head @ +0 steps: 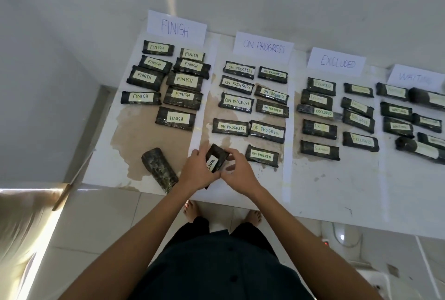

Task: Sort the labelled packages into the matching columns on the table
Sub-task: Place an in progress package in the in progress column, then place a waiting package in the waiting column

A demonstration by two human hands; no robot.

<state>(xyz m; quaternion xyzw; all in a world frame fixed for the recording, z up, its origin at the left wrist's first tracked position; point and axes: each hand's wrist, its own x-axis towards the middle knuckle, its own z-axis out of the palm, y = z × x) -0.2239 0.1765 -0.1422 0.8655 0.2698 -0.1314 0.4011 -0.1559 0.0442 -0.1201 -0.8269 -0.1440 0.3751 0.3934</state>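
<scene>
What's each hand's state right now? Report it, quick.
Left hand: grips the WAITING package.
Right hand: fingers curled on the same package's right edge.

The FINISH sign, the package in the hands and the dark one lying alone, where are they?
FINISH sign (pixel 175 27): head view, on the blue writing.
held package (pixel 212 163): head view, on its white label.
lone package (pixel 159 169): head view, middle of its dark wrap.

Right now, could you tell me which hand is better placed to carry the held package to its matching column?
Probably the right hand. Both hold the package, whose label reads WAIT, and the WAITING sign lies far right; the left hand would reach across.
</scene>
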